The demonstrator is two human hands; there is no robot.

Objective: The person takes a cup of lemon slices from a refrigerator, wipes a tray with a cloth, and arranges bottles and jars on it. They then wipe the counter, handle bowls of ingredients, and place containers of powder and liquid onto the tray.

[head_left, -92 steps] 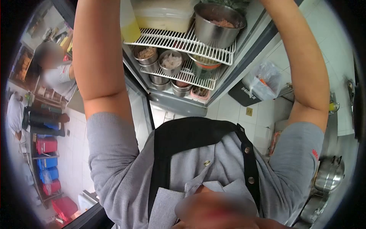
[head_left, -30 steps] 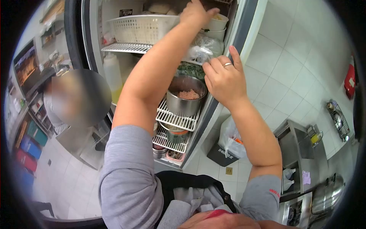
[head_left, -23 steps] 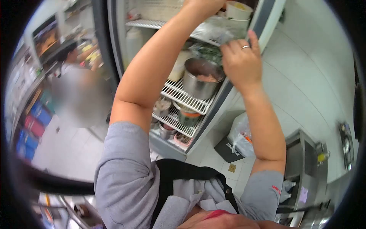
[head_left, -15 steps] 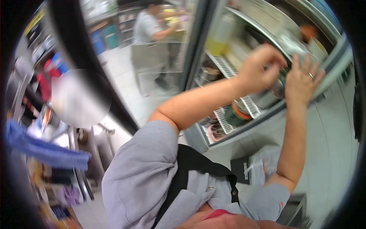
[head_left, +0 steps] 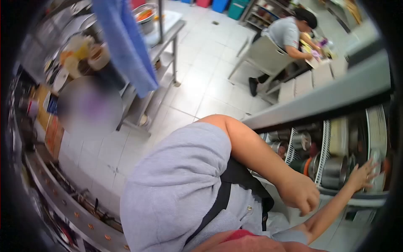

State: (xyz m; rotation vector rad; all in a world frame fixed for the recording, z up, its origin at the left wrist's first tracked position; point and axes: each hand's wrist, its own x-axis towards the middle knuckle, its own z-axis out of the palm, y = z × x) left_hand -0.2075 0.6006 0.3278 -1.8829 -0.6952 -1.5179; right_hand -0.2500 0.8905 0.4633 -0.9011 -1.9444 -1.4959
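Note:
My right hand (head_left: 362, 177) reaches to the edge of an open shelf unit that looks like a fridge. Its fingers are spread, beside something clear and plastic (head_left: 378, 159), and I see nothing gripped. A steel pot (head_left: 334, 173) stands just left of that hand on the wire shelf (head_left: 323, 153). Near it is a dark green container with an orange rim (head_left: 307, 166). In front of my apron (head_left: 226, 185) hangs my left hand (head_left: 299, 194), clear of the shelves, its fingers curled inward and downward. The palm is hidden, so anything inside it does not show.
A pale frame edge (head_left: 319, 94) runs along the shelf unit. Beyond it, a person (head_left: 286, 35) sits on a chair (head_left: 265, 54), hands at a table. To the left are a steel table (head_left: 168, 38), a hanging blue cloth (head_left: 130, 50) and a metal counter (head_left: 63, 195).
The view has swung round, bringing more of the left side into sight. My left hand has drawn back from the shelves toward my body. My right hand stays by the shelves, fingers spread.

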